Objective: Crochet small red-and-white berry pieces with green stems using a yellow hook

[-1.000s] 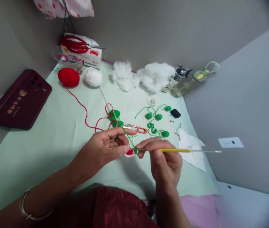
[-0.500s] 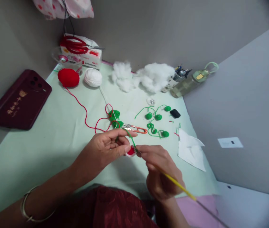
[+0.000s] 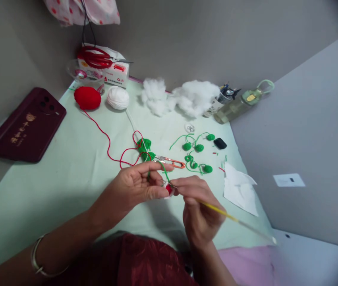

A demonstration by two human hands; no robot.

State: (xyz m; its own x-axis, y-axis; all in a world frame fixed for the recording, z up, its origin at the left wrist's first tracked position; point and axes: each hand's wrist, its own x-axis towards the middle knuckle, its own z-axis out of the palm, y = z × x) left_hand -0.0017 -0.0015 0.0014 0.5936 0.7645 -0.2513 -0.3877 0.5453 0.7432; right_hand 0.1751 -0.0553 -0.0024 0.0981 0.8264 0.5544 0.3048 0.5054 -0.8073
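Note:
Between thumb and fingers, my left hand (image 3: pixel 139 183) pinches a small red and white crochet piece (image 3: pixel 168 190). A strand of green yarn (image 3: pixel 165 170) runs over its raised index finger down to the piece. My right hand (image 3: pixel 203 206) is closed around a crochet hook (image 3: pixel 216 208) with a yellow handle, its tip at the edge of the piece and hidden by the fingers. Just beyond my left hand lie a green yarn skein (image 3: pixel 144 147) and orange thread snips (image 3: pixel 174 163).
A red yarn ball (image 3: pixel 87 98), a white yarn ball (image 3: pixel 118 97) and white stuffing (image 3: pixel 197 97) lie at the back. Several small green crochet balls (image 3: pixel 199 147) sit right of centre. A phone (image 3: pixel 26 125) stands left; a bottle (image 3: pixel 240 104) and white tissue (image 3: pixel 238 184) are right.
My right hand has turned, swinging the hook's rear end upward to a flatter angle. The crochet piece has shifted slightly right and tilted in my left fingers.

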